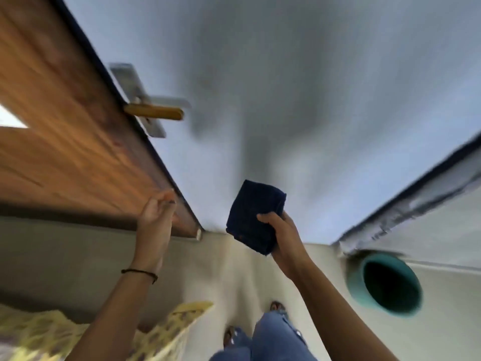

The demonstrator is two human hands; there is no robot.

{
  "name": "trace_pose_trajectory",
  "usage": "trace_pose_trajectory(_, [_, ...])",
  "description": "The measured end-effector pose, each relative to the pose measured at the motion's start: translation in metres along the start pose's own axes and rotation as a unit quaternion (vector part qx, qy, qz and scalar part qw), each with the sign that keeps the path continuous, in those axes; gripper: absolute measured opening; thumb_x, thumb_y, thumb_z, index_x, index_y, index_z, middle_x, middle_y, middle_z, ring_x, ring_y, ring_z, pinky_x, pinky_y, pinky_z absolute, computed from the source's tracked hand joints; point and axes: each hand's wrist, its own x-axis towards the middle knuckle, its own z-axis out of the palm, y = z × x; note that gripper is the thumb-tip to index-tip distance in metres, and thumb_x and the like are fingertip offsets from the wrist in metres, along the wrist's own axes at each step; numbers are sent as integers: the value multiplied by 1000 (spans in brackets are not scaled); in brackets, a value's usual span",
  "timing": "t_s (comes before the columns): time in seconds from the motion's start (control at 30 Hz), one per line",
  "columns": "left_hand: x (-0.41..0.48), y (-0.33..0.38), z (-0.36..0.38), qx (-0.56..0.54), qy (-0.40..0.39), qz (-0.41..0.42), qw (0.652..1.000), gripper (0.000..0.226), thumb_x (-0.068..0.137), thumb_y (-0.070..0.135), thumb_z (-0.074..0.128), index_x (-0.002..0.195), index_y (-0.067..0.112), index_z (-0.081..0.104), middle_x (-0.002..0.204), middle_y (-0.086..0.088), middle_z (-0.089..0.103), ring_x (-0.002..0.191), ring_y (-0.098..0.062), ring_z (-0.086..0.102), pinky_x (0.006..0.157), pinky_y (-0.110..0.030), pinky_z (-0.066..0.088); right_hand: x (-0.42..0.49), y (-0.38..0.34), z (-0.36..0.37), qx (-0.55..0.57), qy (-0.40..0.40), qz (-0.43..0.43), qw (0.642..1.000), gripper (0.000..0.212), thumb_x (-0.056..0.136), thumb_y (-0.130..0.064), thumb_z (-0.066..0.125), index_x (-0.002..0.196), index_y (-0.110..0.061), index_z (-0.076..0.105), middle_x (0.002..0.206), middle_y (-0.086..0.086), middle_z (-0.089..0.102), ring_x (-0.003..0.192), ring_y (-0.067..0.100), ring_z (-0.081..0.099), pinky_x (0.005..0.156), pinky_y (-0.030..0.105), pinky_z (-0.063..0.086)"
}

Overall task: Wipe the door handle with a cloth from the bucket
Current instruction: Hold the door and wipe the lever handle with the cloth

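Note:
A wooden door (65, 131) stands open at the left, edge-on to me. Its lever handle (156, 112) with a yellowish grip sticks out from a metal plate (135, 95) on the door's edge. My right hand (281, 238) is shut on a folded dark blue cloth (252, 217), held up well below and to the right of the handle. My left hand (156, 217) is raised beside the door's lower edge, fingers loosely curled, holding nothing. A teal bucket (385, 282) stands on the floor at the lower right. The frame is blurred by motion.
A pale blue-grey wall (286, 87) fills the middle. A door frame or wall edge (416, 199) runs diagonally at the right. Yellow patterned fabric (52, 332) lies at the lower left. My legs in jeans (270, 334) and my feet stand on light floor.

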Motion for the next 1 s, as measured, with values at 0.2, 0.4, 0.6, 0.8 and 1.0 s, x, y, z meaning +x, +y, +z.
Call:
trace_pose_trajectory(0.2, [85, 43, -69, 56, 101, 106, 988, 41, 95, 29, 52, 134, 24, 44, 136, -4, 52, 119, -34, 52, 100, -42, 46, 45, -50, 104, -173, -6, -223, 959, 24, 85, -4, 62, 106, -16, 59, 97, 6, 67, 83, 9, 66, 66, 22, 56])
trace_pose_trajectory(0.4, [161, 84, -94, 170, 156, 303, 924, 61, 96, 21, 51, 149, 10, 23, 158, -10, 18, 145, -16, 18, 116, -15, 17, 101, -78, 203, -280, 80, -464, 837, 41, 81, -7, 64, 118, -19, 51, 98, -8, 64, 81, 2, 61, 69, 15, 49])
trace_pose_trajectory(0.6, [226, 89, -104, 270, 195, 407, 851, 68, 94, 17, 54, 149, 0, 18, 156, -28, 5, 147, -37, 3, 120, -51, 7, 176, -50, 272, -625, 74, -468, 620, 49, 88, -43, 53, 131, -19, 54, 140, 10, 55, 132, 32, 47, 112, 56, 31])
trace_pose_trajectory(0.8, [274, 75, -119, 326, 174, 495, 786, 72, 95, 32, 51, 146, 0, 11, 148, -40, 12, 143, -43, 2, 118, -47, -2, 189, -45, 272, -681, 138, -468, 546, 42, 91, -40, 49, 127, -20, 59, 130, 8, 62, 118, 32, 58, 102, 46, 41])
trace_pose_trajectory(1.0, [302, 64, -131, 361, 156, 582, 712, 89, 92, 47, 49, 151, 20, -13, 155, 1, -30, 144, -16, -25, 118, -40, -14, 196, -32, 288, -671, 217, -465, 536, 40, 83, -18, 64, 123, -18, 62, 121, 9, 65, 109, 32, 60, 96, 45, 42])
